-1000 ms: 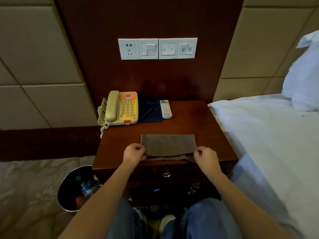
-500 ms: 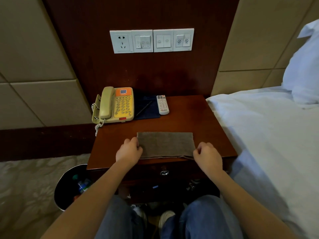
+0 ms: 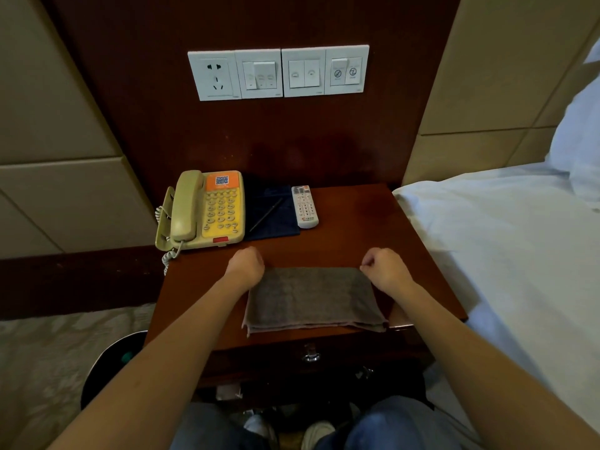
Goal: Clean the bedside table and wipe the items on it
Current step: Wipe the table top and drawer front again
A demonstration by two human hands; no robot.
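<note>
A folded grey-brown cloth (image 3: 311, 298) lies flat near the front edge of the dark wooden bedside table (image 3: 363, 241). My left hand (image 3: 245, 265) pinches the cloth's far left corner. My right hand (image 3: 383, 269) pinches its far right corner. At the back left of the table stands a beige and yellow telephone (image 3: 203, 211). Beside it lies a dark blue folder (image 3: 271, 211) with a pen (image 3: 266, 214) on top. A white remote control (image 3: 304, 206) rests right of the folder.
A white bed (image 3: 506, 241) with a pillow (image 3: 578, 138) borders the table on the right. A black waste bin (image 3: 110, 365) stands on the floor at the left. Wall switches and a socket (image 3: 278, 73) sit above the table. A drawer handle (image 3: 311, 355) shows below the tabletop.
Both hands have carried the cloth's near edge away from me to its far edge, folding the cloth over. The camera has moved closer to the table.
</note>
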